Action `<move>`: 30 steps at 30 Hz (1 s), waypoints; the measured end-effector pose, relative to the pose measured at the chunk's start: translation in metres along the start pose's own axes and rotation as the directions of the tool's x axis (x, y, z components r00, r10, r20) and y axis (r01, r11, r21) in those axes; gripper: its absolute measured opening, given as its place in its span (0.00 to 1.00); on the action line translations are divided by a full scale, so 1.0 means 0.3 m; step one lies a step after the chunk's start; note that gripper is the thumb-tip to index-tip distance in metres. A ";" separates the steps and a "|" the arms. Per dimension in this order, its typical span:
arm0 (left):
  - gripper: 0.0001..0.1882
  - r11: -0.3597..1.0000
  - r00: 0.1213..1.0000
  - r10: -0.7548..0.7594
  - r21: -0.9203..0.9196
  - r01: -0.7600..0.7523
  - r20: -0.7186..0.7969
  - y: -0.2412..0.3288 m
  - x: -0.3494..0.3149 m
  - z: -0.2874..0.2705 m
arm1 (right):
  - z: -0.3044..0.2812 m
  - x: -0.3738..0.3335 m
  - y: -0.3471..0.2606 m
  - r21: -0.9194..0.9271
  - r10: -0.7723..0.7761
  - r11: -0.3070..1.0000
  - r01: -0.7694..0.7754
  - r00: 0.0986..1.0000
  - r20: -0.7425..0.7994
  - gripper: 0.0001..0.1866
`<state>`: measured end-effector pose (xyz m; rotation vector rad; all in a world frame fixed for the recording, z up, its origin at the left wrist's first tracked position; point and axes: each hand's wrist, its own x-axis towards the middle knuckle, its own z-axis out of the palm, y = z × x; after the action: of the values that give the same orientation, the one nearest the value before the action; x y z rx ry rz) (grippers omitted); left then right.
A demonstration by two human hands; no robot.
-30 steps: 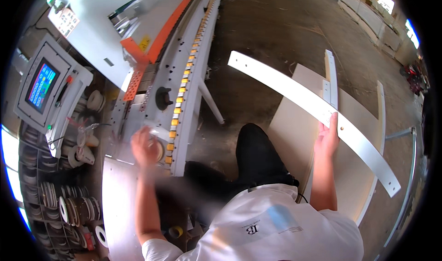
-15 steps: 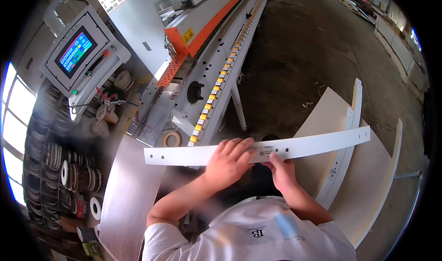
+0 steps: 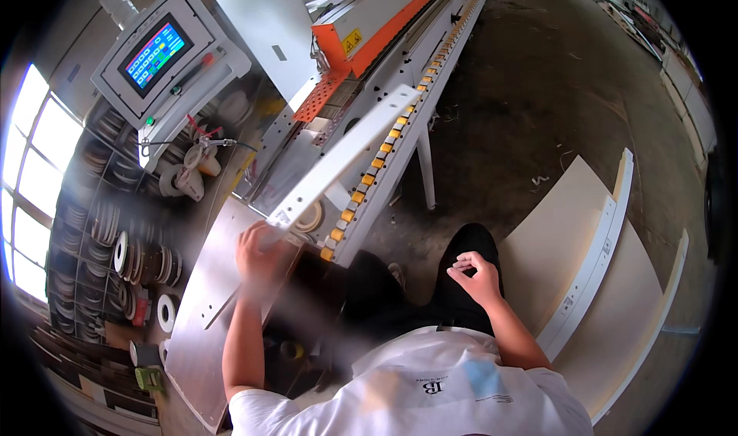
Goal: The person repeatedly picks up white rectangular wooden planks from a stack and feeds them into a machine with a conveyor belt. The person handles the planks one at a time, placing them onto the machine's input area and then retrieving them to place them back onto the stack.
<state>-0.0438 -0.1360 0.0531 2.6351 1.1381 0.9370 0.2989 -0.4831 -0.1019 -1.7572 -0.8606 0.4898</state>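
A long white strip of board (image 3: 346, 155) with small drilled holes near its ends slants across the infeed end of a machine (image 3: 365, 129). Its far end overlies the row of yellow rollers (image 3: 369, 180). My left hand (image 3: 257, 253) grips the near end, its fingers bent and slightly blurred. My right hand (image 3: 478, 278) is off the strip, over my right thigh. Its fingers are loosely bent and apart, with nothing between them.
Left of me is a pale table (image 3: 196, 359); a control panel (image 3: 157, 56) hangs beyond it. Edging rolls (image 3: 138, 255) fill a rack at far left. Large panels (image 3: 557, 240) with a white strip (image 3: 592, 271) along them lean at my right. A tape roll (image 3: 309, 217) sits by the machine.
The strip has gone from crosswise in both hands to lengthwise over the machine's end. My right hand has let go; my left has moved left to its near end. The view has shifted.
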 end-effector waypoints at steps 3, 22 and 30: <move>0.21 0.992 0.992 -0.124 0.037 0.123 0.012 -0.185 -0.009 0.011 | -0.004 0.002 0.037 -0.067 -0.016 0.998 0.016 1.000 -0.001 0.20; 0.11 0.937 0.986 0.159 0.323 -0.132 -0.057 -0.274 0.346 0.337 | -0.009 0.001 0.079 -0.247 -0.151 0.959 0.139 0.988 -0.027 0.12; 0.09 0.921 0.988 0.121 0.382 -0.075 -0.096 -0.297 0.425 0.369 | 0.004 0.016 0.110 -0.230 -0.125 0.966 0.118 0.992 -0.018 0.11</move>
<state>0.0330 0.0297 -0.0029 3.0002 1.3452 0.9899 0.3114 -0.4844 -0.1328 -1.9017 -1.0278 0.2889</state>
